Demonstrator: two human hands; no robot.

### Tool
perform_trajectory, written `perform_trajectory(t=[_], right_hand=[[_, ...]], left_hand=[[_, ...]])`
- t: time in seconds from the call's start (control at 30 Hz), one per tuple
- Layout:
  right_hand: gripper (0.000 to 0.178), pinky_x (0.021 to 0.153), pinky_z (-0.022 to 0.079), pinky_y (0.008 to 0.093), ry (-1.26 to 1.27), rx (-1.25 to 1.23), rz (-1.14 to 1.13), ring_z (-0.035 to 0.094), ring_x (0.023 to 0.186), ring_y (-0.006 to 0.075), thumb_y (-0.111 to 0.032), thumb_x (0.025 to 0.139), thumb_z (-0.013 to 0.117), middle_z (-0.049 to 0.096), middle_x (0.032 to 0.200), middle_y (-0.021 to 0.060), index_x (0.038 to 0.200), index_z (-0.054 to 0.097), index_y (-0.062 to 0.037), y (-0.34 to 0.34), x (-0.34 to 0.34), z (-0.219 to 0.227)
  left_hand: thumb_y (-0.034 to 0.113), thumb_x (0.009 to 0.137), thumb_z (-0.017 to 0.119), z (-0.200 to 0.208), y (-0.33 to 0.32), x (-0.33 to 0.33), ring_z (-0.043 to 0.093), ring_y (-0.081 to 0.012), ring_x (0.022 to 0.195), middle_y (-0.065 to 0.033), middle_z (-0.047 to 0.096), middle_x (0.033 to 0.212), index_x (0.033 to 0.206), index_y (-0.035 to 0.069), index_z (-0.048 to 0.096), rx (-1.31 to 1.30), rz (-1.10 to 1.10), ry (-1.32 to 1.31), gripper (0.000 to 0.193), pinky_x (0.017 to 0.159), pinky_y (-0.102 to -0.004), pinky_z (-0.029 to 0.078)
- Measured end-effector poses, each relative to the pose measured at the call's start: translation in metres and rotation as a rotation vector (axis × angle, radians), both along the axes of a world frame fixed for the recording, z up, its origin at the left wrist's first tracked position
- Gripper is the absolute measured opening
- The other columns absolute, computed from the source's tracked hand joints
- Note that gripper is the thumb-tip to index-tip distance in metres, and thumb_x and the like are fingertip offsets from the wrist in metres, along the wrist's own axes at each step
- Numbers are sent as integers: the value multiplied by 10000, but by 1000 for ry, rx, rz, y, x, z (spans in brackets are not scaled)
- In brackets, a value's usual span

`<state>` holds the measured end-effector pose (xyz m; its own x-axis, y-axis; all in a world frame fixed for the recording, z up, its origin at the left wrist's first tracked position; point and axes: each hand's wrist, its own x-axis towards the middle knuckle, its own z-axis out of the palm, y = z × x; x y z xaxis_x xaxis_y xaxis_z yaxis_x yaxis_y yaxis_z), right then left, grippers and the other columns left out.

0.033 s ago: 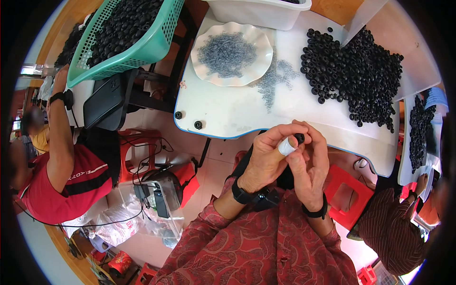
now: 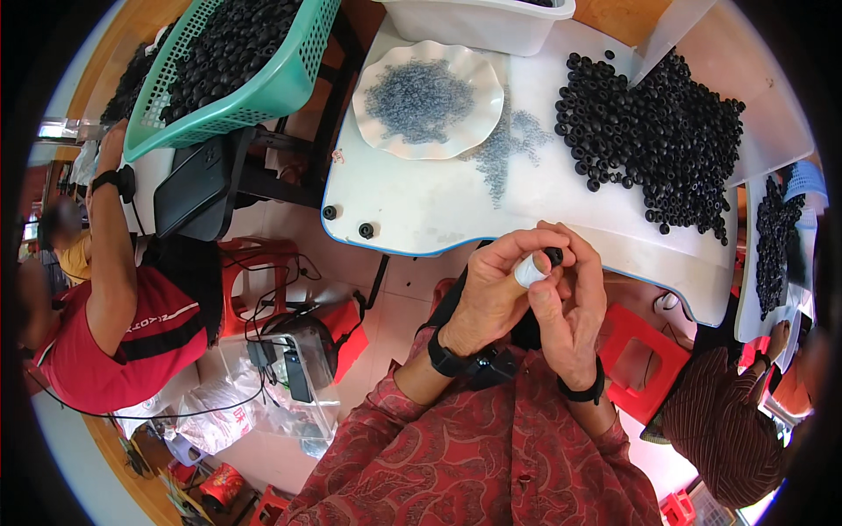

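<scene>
In front of my chest, above the table's near edge, my two hands are close together. My left hand [image 2: 493, 285] pinches a small black ring-shaped part [image 2: 553, 255] near its fingertips; white tape [image 2: 530, 271] wraps its thumb. My right hand [image 2: 574, 311] meets it from the right, fingers curled against the black part; whatever lies inside those fingers is hidden. Beyond the hands, a pale scalloped plate [image 2: 373, 127] carries many tiny translucent rings [image 2: 419, 98], with more spilled beside it. To its right spreads a heap of black ring-shaped parts [image 2: 653, 145].
A white table [image 2: 412, 215] has two loose black parts at its left end. A white bin [image 2: 478, 26] stands at the back, a clear plastic sheet [image 2: 763, 114] at right. At left are a green basket [image 2: 289, 83] and a person in red [image 2: 132, 342]. Red stools [image 2: 645, 359] stand nearby.
</scene>
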<state>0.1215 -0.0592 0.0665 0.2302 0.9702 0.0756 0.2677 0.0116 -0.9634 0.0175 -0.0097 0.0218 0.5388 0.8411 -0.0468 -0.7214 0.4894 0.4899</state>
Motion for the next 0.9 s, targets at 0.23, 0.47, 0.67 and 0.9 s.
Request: perform_trajectory(t=[0.23, 0.47, 0.67, 0.9], right_hand=[[647, 658, 476, 233, -38, -78, -110, 561, 755, 112, -255, 807, 760, 615, 932, 112, 1273, 452, 72, 5, -11, -2], [567, 697, 501, 248, 67, -52, -205, 593, 790, 125, -237, 809, 755, 629, 908, 124, 1206, 497, 75, 10, -18, -11], [539, 747, 507, 267, 83, -87, -203, 600, 834, 139, -228, 815, 747, 635, 925, 132, 1192, 501, 69, 10, -17, -11], [486, 746, 502, 242, 229, -54, -194, 582, 849, 104, -157, 829, 730, 633, 936, 124, 1180, 498, 87, 11, -19, -2]], left_hand=[[229, 826, 746, 1, -2, -2, 581, -152, 808, -93, 614, 969, 1144, -42, 603, 64, 8, 68, 441, 731, -282, 523], [133, 872, 688, -3, -5, 0, 564, -104, 810, -85, 620, 964, 1111, -56, 610, 23, 17, 58, 314, 749, -235, 506], [66, 859, 676, 0, -4, 2, 546, -74, 803, -90, 632, 961, 1085, -58, 611, 14, 54, 54, 266, 779, -212, 480], [36, 850, 662, 6, -5, 2, 566, -96, 825, -93, 629, 965, 1045, -57, 611, 31, 39, 38, 222, 762, -204, 473]])
